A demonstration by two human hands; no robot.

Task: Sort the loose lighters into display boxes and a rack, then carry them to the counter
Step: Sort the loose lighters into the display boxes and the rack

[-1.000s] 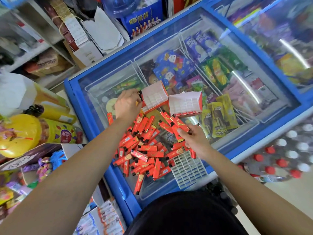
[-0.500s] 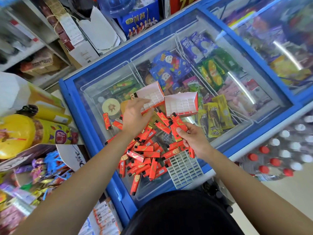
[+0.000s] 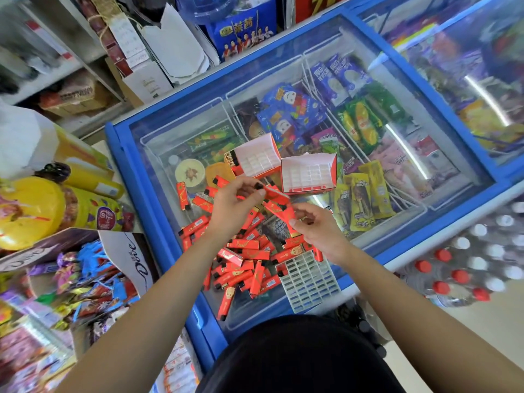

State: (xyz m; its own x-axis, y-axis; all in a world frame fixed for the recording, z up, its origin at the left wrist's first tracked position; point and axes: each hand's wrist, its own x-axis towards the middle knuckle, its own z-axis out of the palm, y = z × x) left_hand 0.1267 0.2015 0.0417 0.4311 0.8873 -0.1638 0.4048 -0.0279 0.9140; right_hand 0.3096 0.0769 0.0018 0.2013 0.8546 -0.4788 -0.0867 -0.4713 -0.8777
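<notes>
- The left hand (image 3: 235, 202) is raised over the freezer (image 3: 150, 199). Its thumb and fingers are curled and pinch one red lighter (image 3: 273, 191) near its black cap.
- The right hand (image 3: 320, 231) is just beside it, with thumb and fingers clamped on a small bundle (image 3: 280, 211) of red lighters. I cannot tell how many are in it.
- The single lighter lies just above the bundle. I cannot tell whether they touch.
- Below both hands, a loose pile (image 3: 246, 253) of red lighters is spread on the freezer's glass lid, lying crosswise and overlapping.
- A lone lighter (image 3: 181, 195) lies apart from the pile, to its left.
- The white grid rack (image 3: 309, 282) lies flat at the near right edge of the pile, with a few lighters touching its far end.
- Two open red-and-white display boxes sit side by side on the lid beyond the hands.
- The left box (image 3: 259, 161) has a few lighters standing at its left end, and its other cells show white.
- The right box (image 3: 309, 174) shows only white cells.
- Packaged ice creams show through the glass.
- Bottles (image 3: 459, 273) with red and white caps stand to the right of the freezer.
- A Dove box (image 3: 133, 251) of wrapped sweets sits to the left.
</notes>
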